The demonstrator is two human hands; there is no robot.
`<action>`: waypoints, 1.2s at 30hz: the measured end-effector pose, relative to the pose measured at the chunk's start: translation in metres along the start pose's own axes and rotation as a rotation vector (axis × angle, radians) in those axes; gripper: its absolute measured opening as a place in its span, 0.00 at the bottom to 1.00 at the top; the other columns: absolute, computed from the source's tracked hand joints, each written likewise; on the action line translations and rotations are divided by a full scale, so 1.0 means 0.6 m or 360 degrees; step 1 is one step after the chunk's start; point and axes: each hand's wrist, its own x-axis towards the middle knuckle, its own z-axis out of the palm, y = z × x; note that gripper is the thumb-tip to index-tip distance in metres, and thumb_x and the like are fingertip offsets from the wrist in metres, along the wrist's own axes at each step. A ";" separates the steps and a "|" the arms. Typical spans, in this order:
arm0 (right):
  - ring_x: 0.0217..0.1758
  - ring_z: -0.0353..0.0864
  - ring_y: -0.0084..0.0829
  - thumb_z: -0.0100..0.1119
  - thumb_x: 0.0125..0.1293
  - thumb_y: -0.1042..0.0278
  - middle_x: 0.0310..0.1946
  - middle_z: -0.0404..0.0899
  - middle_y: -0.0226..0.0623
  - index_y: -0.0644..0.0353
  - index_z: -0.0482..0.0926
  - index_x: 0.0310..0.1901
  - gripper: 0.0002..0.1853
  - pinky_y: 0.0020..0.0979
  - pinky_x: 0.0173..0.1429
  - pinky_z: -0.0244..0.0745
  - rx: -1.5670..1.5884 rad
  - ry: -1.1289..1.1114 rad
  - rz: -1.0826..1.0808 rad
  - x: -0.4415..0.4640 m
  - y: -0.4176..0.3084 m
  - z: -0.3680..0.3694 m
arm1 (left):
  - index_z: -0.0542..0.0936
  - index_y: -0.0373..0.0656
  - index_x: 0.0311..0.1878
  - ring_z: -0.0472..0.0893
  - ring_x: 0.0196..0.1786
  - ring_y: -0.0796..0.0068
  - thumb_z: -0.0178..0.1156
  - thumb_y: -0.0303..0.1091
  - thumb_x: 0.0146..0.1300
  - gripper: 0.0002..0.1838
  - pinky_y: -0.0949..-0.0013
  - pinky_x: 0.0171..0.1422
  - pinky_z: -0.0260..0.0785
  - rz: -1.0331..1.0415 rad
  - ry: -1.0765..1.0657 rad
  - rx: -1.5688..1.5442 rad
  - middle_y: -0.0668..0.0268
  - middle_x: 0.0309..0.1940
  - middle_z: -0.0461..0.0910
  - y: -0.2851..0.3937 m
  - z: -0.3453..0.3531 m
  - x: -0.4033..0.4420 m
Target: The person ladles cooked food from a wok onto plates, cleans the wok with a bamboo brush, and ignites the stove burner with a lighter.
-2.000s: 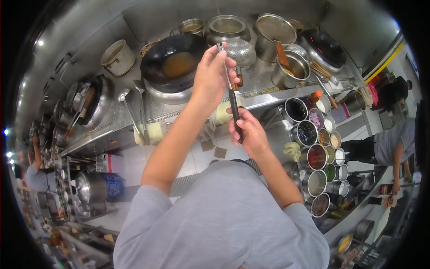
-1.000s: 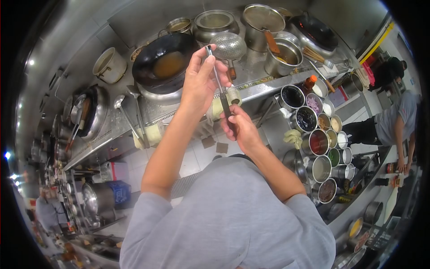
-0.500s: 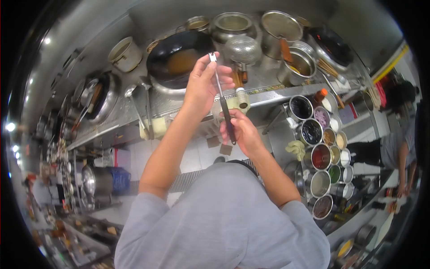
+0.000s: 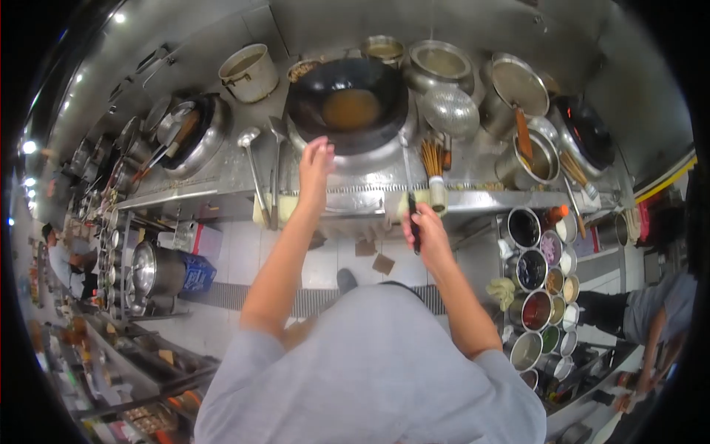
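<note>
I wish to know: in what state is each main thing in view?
Black-handled tool: held, metal end forward.
Right hand: closed around the tool.
Left hand: raised, no tool visible in it.
Large wok: uncovered, brownish liquid inside.
Pale pot: uncovered.
Ladle: lying unheld.
Perforated skimmer: unheld.

Head-worn view, forward and down

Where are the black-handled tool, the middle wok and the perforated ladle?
Black-handled tool (image 4: 412,201): head view, on its handle.
Middle wok (image 4: 309,102): head view, dark inner wall.
Perforated ladle (image 4: 451,112): head view, round bowl.
</note>
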 end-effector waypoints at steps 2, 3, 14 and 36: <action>0.20 0.65 0.18 0.45 0.63 0.67 0.21 0.70 0.28 0.59 0.73 0.39 0.08 0.21 0.22 0.60 -0.0065 0.0186 -0.0004 0.012 0.011 -0.018 | 0.71 0.50 0.60 0.70 0.60 0.69 0.52 0.45 0.69 0.19 0.57 0.60 0.65 -0.0264 0.0012 -0.0092 0.65 0.53 0.74 -0.076 -0.061 0.043; 0.20 0.65 0.17 0.46 0.63 0.67 0.21 0.70 0.29 0.59 0.73 0.40 0.09 0.21 0.22 0.61 -0.0076 0.0243 -0.0014 0.018 0.024 -0.037 | 0.71 0.51 0.60 0.67 0.63 0.67 0.53 0.50 0.67 0.22 0.53 0.65 0.59 -0.0433 0.0004 -0.0165 0.63 0.55 0.71 -0.106 -0.080 0.059; 0.18 0.65 0.20 0.42 0.62 0.66 0.20 0.69 0.29 0.55 0.71 0.38 0.08 0.23 0.20 0.61 0.0053 0.0871 -0.0095 0.014 0.037 -0.072 | 0.73 0.52 0.57 0.70 0.55 0.62 0.51 0.54 0.68 0.21 0.57 0.66 0.62 -0.0748 0.0060 -0.1415 0.61 0.47 0.70 -0.159 -0.079 0.253; 0.20 0.66 0.24 0.44 0.64 0.62 0.22 0.69 0.30 0.54 0.69 0.40 0.08 0.27 0.24 0.62 0.0220 0.0601 -0.0159 0.165 -0.041 -0.123 | 0.67 0.48 0.29 0.52 0.15 0.83 0.48 0.45 0.74 0.17 0.75 0.20 0.49 -0.0310 -0.0270 -0.1187 0.75 0.14 0.52 0.069 -0.005 0.279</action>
